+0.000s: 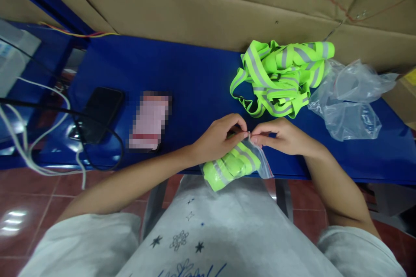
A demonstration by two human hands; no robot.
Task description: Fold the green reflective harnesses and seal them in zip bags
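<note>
At the front edge of the table, a clear zip bag (265, 168) holds a folded neon yellow-green reflective strap (232, 165) with grey stripes. My left hand (221, 136) is closed in a pinch on the bag's zip edge and partly covers the bag. Close beside it, my right hand (281, 135) pinches the same edge, fingertips nearly touching those of the left. The bag's lower end hangs over the table edge toward my lap. Just beyond my hands lies a tangled heap of similar reflective straps (279, 78).
Crumpled clear plastic bags (354, 99) lie right of the heap. On the left are a pixelated phone-like object (150, 121), a black phone (100, 114) and loose white cables (29, 151). Brown cardboard (195, 8) lines the back of the blue table (191, 78).
</note>
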